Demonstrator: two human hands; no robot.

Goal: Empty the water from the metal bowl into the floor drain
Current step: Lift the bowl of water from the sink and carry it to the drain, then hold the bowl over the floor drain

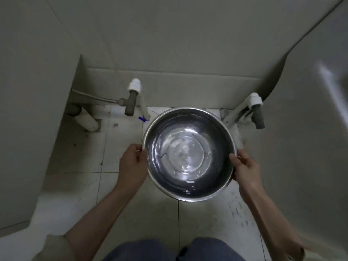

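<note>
Holding a metal bowl point(189, 154) level above the tiled floor point(79, 185), mouth facing up, clear water pooling and glinting inside. Gripping the bowl's left rim with the left hand point(131, 166), thumb hooked over the edge, fingers curling beneath (fingertips hidden under the bowl). Clamping the right rim likewise with the right hand point(245, 168), thumb lying inside the lip. Extending both bare forearms from the lower frame, blue-trousered knees showing beneath. Flanking the bowl beyond: a grey tap point(130, 102) with white collar at left, a second tap point(257, 114) at right, both near the rear wall. Lying between left tap and bowl, a small blue item point(142, 119) (too small to identify). Standing further left, a white pipe point(87, 119) entering the floor.
</note>
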